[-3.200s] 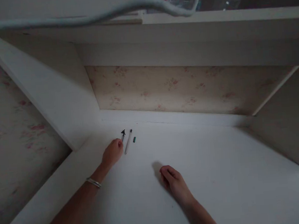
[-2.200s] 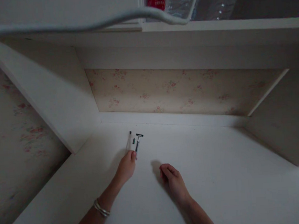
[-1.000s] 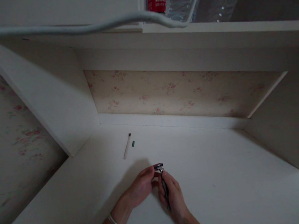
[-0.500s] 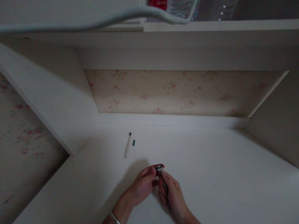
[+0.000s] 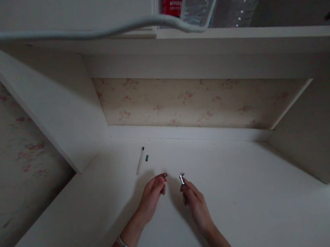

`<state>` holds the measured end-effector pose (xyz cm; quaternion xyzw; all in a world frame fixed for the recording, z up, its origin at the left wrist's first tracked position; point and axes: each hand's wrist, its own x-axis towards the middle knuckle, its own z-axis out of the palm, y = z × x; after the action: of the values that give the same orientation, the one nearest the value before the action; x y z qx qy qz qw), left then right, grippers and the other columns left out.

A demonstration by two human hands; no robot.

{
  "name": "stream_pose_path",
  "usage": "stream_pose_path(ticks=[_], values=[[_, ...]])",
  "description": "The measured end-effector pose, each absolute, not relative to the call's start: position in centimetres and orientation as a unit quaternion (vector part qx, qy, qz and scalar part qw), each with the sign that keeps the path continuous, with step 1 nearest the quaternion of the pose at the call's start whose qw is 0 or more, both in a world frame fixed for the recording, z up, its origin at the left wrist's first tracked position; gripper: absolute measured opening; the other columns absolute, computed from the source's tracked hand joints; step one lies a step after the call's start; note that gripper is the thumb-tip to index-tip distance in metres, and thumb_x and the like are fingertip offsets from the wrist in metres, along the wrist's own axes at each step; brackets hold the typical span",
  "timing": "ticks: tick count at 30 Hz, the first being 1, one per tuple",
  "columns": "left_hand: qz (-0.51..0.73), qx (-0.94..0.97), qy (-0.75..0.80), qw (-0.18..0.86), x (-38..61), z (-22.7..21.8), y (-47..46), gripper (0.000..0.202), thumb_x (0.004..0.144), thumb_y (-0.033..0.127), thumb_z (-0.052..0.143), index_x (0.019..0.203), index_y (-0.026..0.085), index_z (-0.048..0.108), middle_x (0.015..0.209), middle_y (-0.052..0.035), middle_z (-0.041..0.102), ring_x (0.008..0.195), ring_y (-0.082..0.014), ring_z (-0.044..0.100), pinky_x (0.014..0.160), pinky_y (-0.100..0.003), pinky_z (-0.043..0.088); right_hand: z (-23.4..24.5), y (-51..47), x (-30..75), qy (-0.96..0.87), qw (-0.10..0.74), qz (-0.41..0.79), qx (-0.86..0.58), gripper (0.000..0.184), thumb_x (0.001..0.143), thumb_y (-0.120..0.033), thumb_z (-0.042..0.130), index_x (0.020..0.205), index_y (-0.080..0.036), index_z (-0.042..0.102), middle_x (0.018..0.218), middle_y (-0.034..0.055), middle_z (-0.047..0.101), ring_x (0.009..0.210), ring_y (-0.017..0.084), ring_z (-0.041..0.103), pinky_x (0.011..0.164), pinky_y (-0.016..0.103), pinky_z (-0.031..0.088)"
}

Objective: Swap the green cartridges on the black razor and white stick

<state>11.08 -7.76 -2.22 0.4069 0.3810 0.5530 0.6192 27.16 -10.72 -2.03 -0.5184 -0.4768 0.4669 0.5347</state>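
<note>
Near the lower centre of the frame, the left hand (image 5: 151, 196) pinched a small dark razor head (image 5: 165, 175) between thumb and fingers, while the right hand (image 5: 199, 206) gripped the razor handle (image 5: 182, 179), its bright neck pointing up the frame. Half a second earlier the two parts had met between the hands; now a gap of bare white tabletop (image 5: 243, 170) showed between them, so the head appeared to have come off and the separating seemed done. Up and left of the hands, a pale toothbrush (image 5: 140, 162) and a small green piece (image 5: 146, 158) lay side by side, apart and untouched. A pale cable (image 5: 89, 32) crossed the upper left, below bottles (image 5: 198, 3) at upper centre.
</note>
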Motion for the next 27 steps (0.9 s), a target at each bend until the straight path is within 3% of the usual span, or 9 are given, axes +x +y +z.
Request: stream_pose_path(ticks=[4, 12, 21, 27], values=[[0.542, 0.531, 0.447, 0.473, 11.1, -1.3, -8.2, 0.035, 0.077, 0.045, 0.066, 0.097, 0.016, 0.065, 0.083, -0.0028, 0.057, 0.064, -0.0115, 0.048, 0.06, -0.024, 0.039, -3.0, -9.3, 29.2, -0.537, 0.483, 0.288, -0.63, 0.043, 0.082, -0.047, 0.055, 0.115, -0.02, 0.062, 0.084, 0.0049, 0.064, 0.065, 0.019, 0.055, 0.063, 0.029, 0.04], [0.506, 0.656, 0.474, 0.298, 11.4, -1.4, -9.3, 0.03, 0.072, 0.04, 0.072, 0.096, 0.023, 0.065, 0.088, -0.0049, 0.059, 0.064, -0.0143, 0.049, 0.062, -0.027, 0.042, -2.6, -8.0, 29.8, -0.615, 0.295, 0.097, -0.725, 0.025, 0.09, -0.033, 0.042, 0.098, -0.02, 0.062, 0.092, 0.0085, 0.07, 0.076, 0.022, 0.065, 0.064, 0.029, 0.038], [0.507, 0.675, 0.475, 0.248, 11.2, -1.6, -9.2, 0.031, 0.074, 0.039, 0.071, 0.098, 0.023, 0.064, 0.088, -0.0049, 0.06, 0.063, -0.0144, 0.049, 0.061, -0.027, 0.043, -1.8, -6.1, 28.2, -0.597, 0.191, 0.044, -0.778, 0.022, 0.089, -0.028, 0.04, 0.092, -0.02, 0.06, 0.093, 0.0075, 0.07, 0.07, 0.021, 0.065, 0.054, 0.029, 0.031], [0.461, 0.719, 0.492, 0.168, 11.2, -1.9, -9.3, 0.031, 0.081, 0.041, 0.063, 0.103, 0.019, 0.058, 0.091, -0.0039, 0.058, 0.063, -0.0127, 0.049, 0.062, -0.026, 0.046, -2.2, -5.3, 27.4, -0.598, 0.178, 0.052, -0.78, 0.022, 0.089, -0.027, 0.04, 0.092, -0.02, 0.06, 0.095, 0.0073, 0.068, 0.073, 0.02, 0.065, 0.058, 0.028, 0.035]])
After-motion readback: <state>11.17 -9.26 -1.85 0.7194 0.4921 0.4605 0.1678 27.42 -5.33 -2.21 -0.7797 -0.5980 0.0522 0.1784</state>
